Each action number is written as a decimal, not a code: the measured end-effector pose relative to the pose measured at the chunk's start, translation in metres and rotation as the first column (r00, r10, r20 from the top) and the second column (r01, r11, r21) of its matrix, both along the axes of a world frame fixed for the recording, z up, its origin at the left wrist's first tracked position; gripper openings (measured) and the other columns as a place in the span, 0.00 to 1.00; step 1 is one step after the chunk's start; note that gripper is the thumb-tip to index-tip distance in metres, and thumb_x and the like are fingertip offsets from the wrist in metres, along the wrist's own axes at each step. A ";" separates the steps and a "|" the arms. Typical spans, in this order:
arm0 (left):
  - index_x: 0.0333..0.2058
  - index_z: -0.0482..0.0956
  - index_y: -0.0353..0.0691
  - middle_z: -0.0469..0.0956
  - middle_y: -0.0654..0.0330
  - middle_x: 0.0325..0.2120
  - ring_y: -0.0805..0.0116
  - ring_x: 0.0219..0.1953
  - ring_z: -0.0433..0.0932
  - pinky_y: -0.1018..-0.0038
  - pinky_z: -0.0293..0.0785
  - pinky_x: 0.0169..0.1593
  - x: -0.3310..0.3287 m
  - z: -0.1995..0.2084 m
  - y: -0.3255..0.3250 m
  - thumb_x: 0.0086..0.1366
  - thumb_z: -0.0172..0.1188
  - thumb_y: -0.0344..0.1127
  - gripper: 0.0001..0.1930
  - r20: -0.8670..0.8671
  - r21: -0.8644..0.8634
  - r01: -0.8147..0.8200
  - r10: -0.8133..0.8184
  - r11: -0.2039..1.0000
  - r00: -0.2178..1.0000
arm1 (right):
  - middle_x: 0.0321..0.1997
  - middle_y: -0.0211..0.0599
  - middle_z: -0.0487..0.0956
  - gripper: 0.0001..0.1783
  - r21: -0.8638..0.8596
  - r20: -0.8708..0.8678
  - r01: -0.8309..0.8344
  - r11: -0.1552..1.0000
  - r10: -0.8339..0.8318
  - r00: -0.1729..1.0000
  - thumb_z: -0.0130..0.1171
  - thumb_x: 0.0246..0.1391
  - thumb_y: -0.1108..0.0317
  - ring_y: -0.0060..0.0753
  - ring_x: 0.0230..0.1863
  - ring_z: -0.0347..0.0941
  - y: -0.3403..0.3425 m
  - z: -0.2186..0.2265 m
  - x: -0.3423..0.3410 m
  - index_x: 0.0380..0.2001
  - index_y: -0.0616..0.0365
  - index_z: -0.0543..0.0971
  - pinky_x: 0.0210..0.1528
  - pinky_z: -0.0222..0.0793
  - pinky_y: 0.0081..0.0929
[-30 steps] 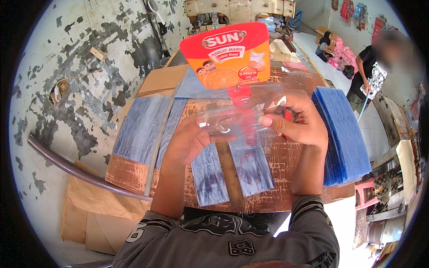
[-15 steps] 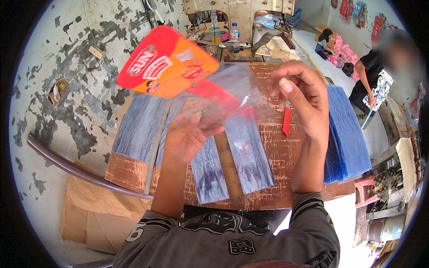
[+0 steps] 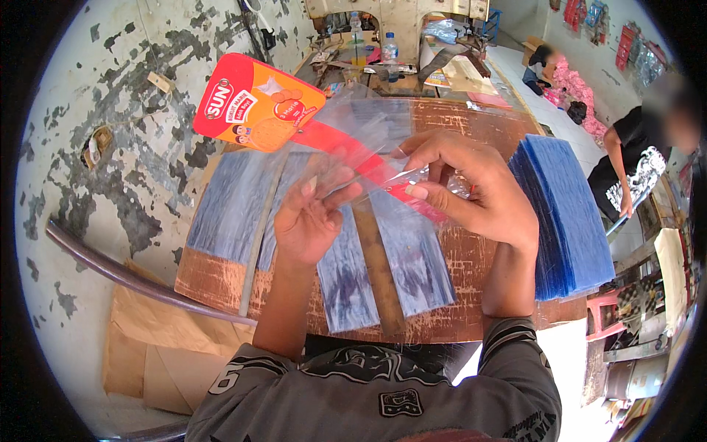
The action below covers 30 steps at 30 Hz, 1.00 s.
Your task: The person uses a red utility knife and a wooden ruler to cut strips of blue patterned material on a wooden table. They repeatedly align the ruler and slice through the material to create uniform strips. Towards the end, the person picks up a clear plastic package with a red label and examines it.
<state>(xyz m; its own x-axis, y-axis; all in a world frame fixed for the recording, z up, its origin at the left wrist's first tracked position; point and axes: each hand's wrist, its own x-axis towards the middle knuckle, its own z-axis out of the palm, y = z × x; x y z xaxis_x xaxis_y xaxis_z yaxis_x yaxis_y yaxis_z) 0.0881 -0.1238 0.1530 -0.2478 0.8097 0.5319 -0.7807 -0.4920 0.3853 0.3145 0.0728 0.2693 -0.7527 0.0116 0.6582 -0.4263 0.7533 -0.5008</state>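
A red and orange printed panel (image 3: pixel 254 103), rounded at its corners, stands tilted up to the left, with a long red strip (image 3: pixel 345 147) running down from it to the right. Loose clear plastic film (image 3: pixel 368 114) surrounds the strip. My right hand (image 3: pixel 475 188) pinches the film and the strip's lower end between thumb and fingers. Beneath the film's left side is my left hand (image 3: pixel 309 221), palm up, fingers apart and loosely curled, touching the film. Under both hands lie bluish, streaky plastic sheets (image 3: pixel 346 287) on the brown worn tabletop (image 3: pixel 471 272).
A thick stack of blue plastic sheets (image 3: pixel 567 221) stands at the table's right. A flat wooden strip (image 3: pixel 379 272) lies between sheets. Behind the table is a cream machine (image 3: pixel 398 18) with bottles (image 3: pixel 389 50). Another person (image 3: pixel 633 155) stands at right; one sits farther back (image 3: pixel 541 70).
My right hand has moved left and down onto the film and strip, taking hold of them. The printed panel has shifted slightly and tilted. My left fingers have spread a little.
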 end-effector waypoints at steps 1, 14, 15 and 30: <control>0.79 0.54 0.33 0.72 0.34 0.70 0.37 0.70 0.76 0.69 0.90 0.41 -0.002 -0.004 0.000 0.84 0.49 0.37 0.31 -0.002 0.011 -0.017 0.017 1.000 1.000 | 0.56 0.42 0.88 0.16 0.007 -0.003 0.000 1.000 0.000 1.000 0.71 0.65 0.66 0.37 0.45 0.85 0.000 -0.001 -0.001 0.54 0.59 0.85 0.44 0.81 0.32; 0.83 0.41 0.38 0.74 0.46 0.72 0.50 0.72 0.76 0.77 0.79 0.34 -0.003 0.005 -0.005 0.87 0.39 0.35 0.33 0.106 0.141 0.062 -0.077 0.988 0.991 | 0.56 0.44 0.86 0.21 -0.040 -0.135 0.162 0.986 -0.166 0.977 0.69 0.64 0.73 0.40 0.53 0.84 0.002 -0.006 -0.004 0.60 0.61 0.84 0.53 0.81 0.34; 0.83 0.41 0.38 0.74 0.47 0.72 0.51 0.72 0.76 0.78 0.78 0.33 -0.003 0.005 -0.005 0.87 0.39 0.35 0.32 0.118 0.144 0.062 -0.079 0.988 0.990 | 0.56 0.44 0.86 0.22 -0.024 -0.139 0.169 0.985 -0.171 0.975 0.69 0.64 0.73 0.40 0.52 0.84 0.001 -0.007 -0.006 0.60 0.60 0.83 0.53 0.81 0.34; 0.83 0.37 0.41 0.76 0.45 0.70 0.49 0.73 0.75 0.80 0.79 0.31 0.000 0.004 -0.008 0.88 0.38 0.35 0.33 0.069 0.148 0.067 -0.078 0.987 0.995 | 0.43 0.42 0.84 0.16 -0.076 0.010 0.294 0.953 -0.294 0.956 0.65 0.61 0.77 0.41 0.42 0.83 -0.015 -0.004 -0.011 0.52 0.60 0.83 0.44 0.78 0.36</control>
<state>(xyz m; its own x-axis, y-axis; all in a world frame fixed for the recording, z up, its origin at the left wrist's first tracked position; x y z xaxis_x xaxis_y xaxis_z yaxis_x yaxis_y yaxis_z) 0.0880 -0.1321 0.1574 -0.2344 0.7427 0.6272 -0.8402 -0.4793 0.2536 0.3039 0.0580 0.2652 -0.7078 0.2818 0.6477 -0.1926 0.8053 -0.5607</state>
